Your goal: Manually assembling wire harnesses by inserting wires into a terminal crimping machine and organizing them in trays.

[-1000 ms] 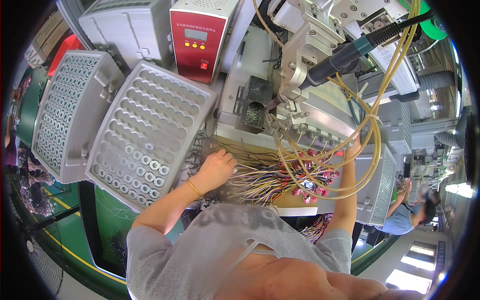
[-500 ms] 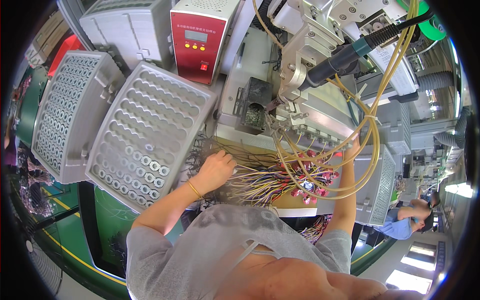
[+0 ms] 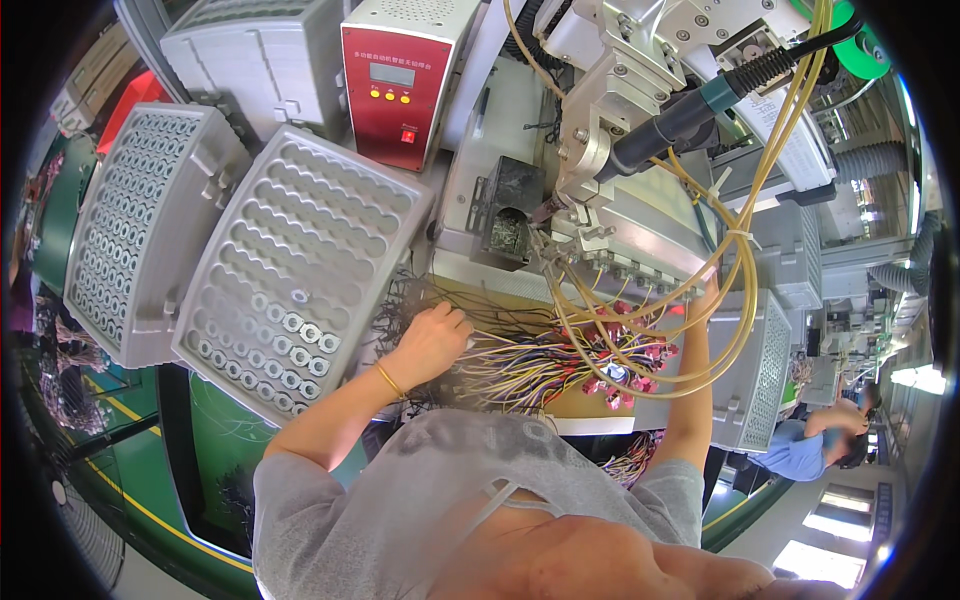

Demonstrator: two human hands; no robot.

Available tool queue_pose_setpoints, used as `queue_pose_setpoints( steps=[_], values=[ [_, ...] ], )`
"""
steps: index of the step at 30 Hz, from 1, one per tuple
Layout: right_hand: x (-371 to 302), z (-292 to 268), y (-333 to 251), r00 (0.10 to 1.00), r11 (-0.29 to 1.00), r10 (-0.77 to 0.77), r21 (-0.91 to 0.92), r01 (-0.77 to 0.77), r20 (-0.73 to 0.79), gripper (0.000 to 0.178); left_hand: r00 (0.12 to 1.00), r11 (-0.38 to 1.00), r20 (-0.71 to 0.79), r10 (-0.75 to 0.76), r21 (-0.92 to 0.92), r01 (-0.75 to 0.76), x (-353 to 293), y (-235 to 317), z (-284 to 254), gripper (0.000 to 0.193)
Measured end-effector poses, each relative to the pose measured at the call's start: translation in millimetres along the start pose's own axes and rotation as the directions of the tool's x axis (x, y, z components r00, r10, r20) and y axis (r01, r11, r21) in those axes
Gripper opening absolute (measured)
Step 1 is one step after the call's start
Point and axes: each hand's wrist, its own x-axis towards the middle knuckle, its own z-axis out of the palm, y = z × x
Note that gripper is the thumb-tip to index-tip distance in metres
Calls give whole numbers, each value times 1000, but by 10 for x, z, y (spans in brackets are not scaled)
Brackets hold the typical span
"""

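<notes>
Left hand at wire bundle, right hand behind tubes

Person's bare left hand [image 3: 430, 342], thin gold-coloured bangle [image 3: 388, 378] on the wrist, is resting at the left end of a loose bundle of multicoloured thin wires [image 3: 520, 372]. Left fingers are sitting bent inward, mostly closed; a small pale bit is showing at the fingertips, can't tell if gripped. Thin dark wire strands [image 3: 400, 305] are lying tangled just beside this hand.

Bundle is lying across the tan bench [image 3: 575, 403], between the two hands, right-hand ends bearing small pinkish-red connectors [image 3: 655, 350]. Bare right hand [image 3: 706, 298] is reaching up beside the silver metal fixture [image 3: 640, 272], partly hidden by looping translucent yellow tubes [image 3: 745, 265]; can't tell how open its fingers are or what they're holding.

Black-and-teal cylindrical handpiece [image 3: 675, 125] is slanting down above the fixture, tip near a black open-fronted metal box [image 3: 515, 190]. Red-fronted control box [image 3: 385, 130] is standing behind the grey plastic tray [image 3: 310, 220], whose near slots are holding silver metal rings [image 3: 293, 321]. Blue-shirted co-worker [image 3: 795, 452] is appearing far right.
</notes>
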Motion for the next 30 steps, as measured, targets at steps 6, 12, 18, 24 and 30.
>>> queue_pose_setpoints(
  steps=[6,12,18,24,30],
  values=[
    [-56,-62,-192,955,954,290,54,-294,69,41,1000,1000,-7,1,0,-1,1,-8,2,9],
    [-296,-64,-231,949,914,316,-265,-308,-16,46,999,1000,-29,13,5,-13,0,-7,10,9],
    [-181,-151,29,967,948,176,-297,-115,187,34,999,999,-23,22,23,-21,-6,-9,29,8],
    [248,-532,-81,980,978,155,-157,-135,121,28,999,998,-8,36,58,-36,-23,-1,37,8],
    [1420,-961,-981,954,824,287,531,-200,-86,27,997,993,-21,74,94,-72,-25,-3,68,8]
  ],
)
